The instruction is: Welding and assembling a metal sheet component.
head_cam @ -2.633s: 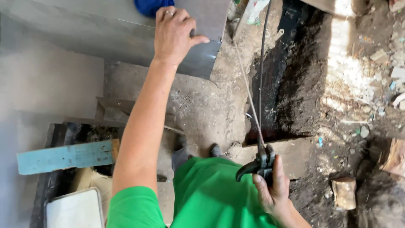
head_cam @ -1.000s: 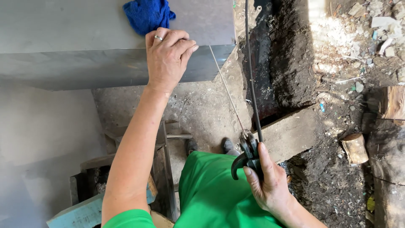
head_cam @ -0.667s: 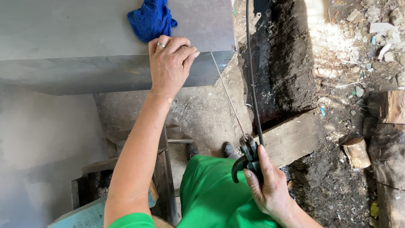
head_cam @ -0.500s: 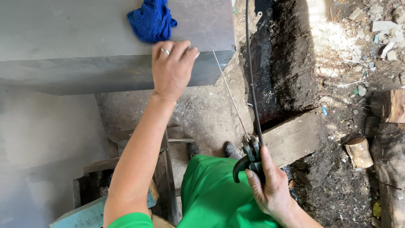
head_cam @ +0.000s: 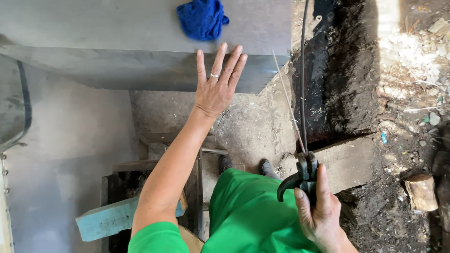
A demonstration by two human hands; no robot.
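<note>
Fingers, left hand (head_cam: 216, 91): spread apart and flat, tips on the front edge of the grey metal sheet (head_cam: 117, 42), clamped on nothing.
Fingers, right hand (head_cam: 321, 213): curled tight around the black tool (head_cam: 300, 175).
Tool: low at the right, above the green lap; a thin rod (head_cam: 287, 100) and a dark cable (head_cam: 303, 70) rise from its head.
Blue rag (head_cam: 202, 18): bunched on the sheet, just beyond the left fingertips, not touching them.
Below: wooden stool (head_cam: 154, 154), dirt floor.

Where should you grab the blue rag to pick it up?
Pinch the blue rag at its bunched-up middle, coming straight down from above. It lies crumpled on the flat grey sheet, so the raised folds give fingers something to catch. The left hand is nearest.
</note>
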